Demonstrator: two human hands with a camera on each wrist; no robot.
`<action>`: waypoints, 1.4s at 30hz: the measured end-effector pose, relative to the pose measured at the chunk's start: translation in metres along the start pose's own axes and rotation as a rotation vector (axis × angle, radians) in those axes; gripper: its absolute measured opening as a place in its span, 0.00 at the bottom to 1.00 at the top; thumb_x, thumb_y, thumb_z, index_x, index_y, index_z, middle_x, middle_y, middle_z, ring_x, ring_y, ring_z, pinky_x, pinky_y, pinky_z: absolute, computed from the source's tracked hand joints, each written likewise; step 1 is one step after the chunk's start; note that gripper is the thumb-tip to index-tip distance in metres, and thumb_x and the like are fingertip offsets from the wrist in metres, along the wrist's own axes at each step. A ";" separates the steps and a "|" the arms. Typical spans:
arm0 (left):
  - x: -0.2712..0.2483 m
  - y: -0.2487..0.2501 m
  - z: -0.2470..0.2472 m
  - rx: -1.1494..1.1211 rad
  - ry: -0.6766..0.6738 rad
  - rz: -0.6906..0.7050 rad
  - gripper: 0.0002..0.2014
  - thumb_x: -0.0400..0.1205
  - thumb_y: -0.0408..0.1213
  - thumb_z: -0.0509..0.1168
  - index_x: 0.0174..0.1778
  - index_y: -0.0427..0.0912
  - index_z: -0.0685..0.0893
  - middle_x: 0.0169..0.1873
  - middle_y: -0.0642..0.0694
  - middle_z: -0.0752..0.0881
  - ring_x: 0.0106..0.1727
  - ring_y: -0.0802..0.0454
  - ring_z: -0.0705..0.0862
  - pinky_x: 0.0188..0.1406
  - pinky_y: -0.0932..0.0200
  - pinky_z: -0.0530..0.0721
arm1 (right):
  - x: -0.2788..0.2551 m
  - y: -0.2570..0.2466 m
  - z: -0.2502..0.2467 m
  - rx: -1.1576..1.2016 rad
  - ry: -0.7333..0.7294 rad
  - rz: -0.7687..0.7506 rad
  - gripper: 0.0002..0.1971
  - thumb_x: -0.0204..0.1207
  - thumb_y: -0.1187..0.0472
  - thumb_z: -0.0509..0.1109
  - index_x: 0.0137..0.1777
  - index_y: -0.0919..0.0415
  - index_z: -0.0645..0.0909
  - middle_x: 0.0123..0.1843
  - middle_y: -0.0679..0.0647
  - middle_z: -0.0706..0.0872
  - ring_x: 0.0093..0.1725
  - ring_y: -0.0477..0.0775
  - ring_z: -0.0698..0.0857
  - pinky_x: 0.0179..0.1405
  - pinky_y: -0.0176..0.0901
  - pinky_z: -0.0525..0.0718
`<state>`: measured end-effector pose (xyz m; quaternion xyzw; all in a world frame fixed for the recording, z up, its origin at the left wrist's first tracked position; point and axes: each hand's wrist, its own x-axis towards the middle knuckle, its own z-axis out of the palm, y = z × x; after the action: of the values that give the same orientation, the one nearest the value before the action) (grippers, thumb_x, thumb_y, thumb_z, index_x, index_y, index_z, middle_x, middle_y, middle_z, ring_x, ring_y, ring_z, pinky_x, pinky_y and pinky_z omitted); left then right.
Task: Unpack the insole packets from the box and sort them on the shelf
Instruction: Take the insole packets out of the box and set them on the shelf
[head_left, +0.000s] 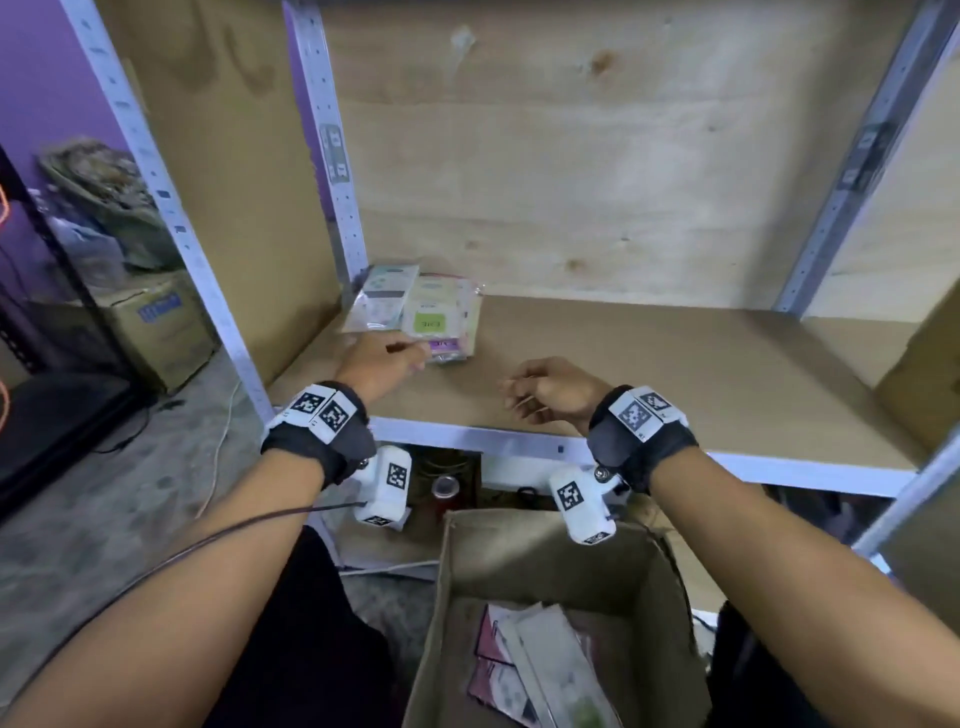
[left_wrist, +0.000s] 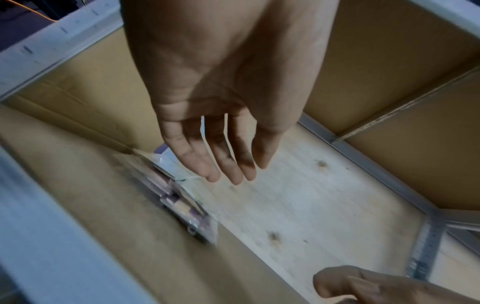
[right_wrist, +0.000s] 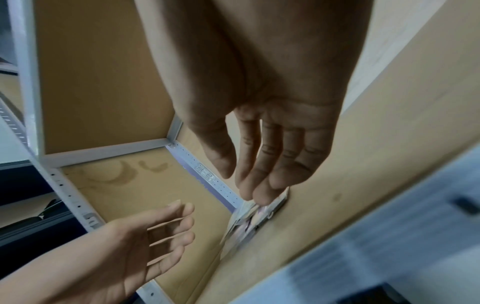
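Plywood backs the shelf (head_left: 623, 364), where two insole packets (head_left: 415, 312) lie side by side in its left rear corner. Your left hand (head_left: 382, 364) hangs just before them with fingers straight and empty, and your right hand (head_left: 550, 392) is loosely curled, holding nothing. That placement looks finished, so you next reach down into the cardboard box (head_left: 545, 561) for the remaining packets (head_left: 535, 670).

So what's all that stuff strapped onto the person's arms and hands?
Both forearms are bare, no sleeves. Each wrist wears a black band topped with white blocks printed with black square codes. A small white camera unit hangs under each wrist, and a thin dark cable trails from the left one.
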<state>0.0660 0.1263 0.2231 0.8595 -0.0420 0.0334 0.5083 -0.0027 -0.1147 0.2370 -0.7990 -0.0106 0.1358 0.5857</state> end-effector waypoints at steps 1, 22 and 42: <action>-0.013 0.001 0.006 -0.014 -0.018 0.000 0.05 0.81 0.41 0.72 0.39 0.49 0.89 0.36 0.48 0.90 0.34 0.59 0.84 0.43 0.62 0.81 | -0.012 0.006 -0.003 -0.011 0.001 0.004 0.05 0.84 0.71 0.64 0.50 0.65 0.80 0.39 0.59 0.83 0.33 0.54 0.79 0.30 0.39 0.74; -0.126 -0.115 0.197 0.165 -0.513 -0.310 0.11 0.85 0.40 0.68 0.36 0.43 0.87 0.36 0.44 0.89 0.34 0.51 0.85 0.37 0.63 0.84 | -0.064 0.200 -0.023 -0.442 -0.181 0.289 0.08 0.83 0.61 0.69 0.46 0.66 0.85 0.40 0.56 0.88 0.35 0.52 0.86 0.34 0.41 0.84; -0.106 -0.217 0.269 0.317 -0.668 -0.632 0.14 0.84 0.41 0.66 0.47 0.32 0.90 0.49 0.35 0.92 0.47 0.40 0.89 0.52 0.51 0.88 | 0.027 0.387 0.028 -0.395 -0.105 0.730 0.19 0.82 0.59 0.66 0.70 0.67 0.80 0.65 0.67 0.85 0.59 0.65 0.86 0.59 0.50 0.84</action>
<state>-0.0118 -0.0014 -0.1065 0.8607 0.0656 -0.3943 0.3153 -0.0385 -0.2058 -0.1396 -0.8394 0.2176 0.3703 0.3331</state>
